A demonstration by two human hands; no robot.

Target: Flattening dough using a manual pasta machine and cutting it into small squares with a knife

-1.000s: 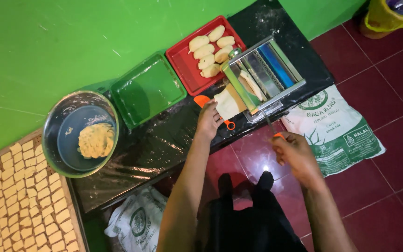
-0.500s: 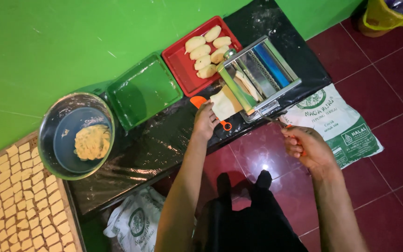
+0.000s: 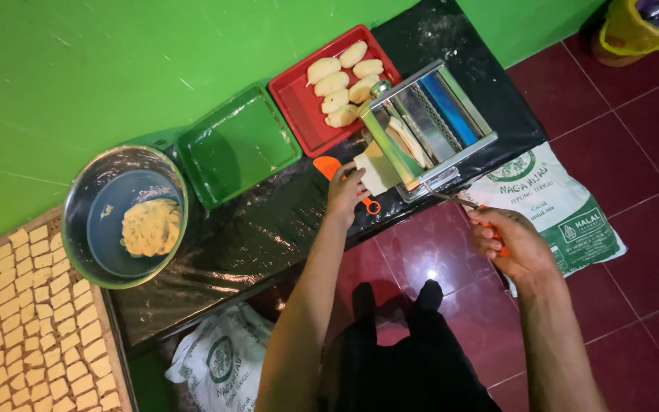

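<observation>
A white sack with green print (image 3: 558,206) lies on the red floor; another (image 3: 219,362) sits under the table.

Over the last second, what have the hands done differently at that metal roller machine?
The right hand swung the orange-handled crank round, shifting rightward and slightly up while keeping its grip. The left hand stayed at the pale dough sheet coming out of the roller machine. The red tray of dough pieces, the green tray and the metal bowl stayed where they were.
</observation>
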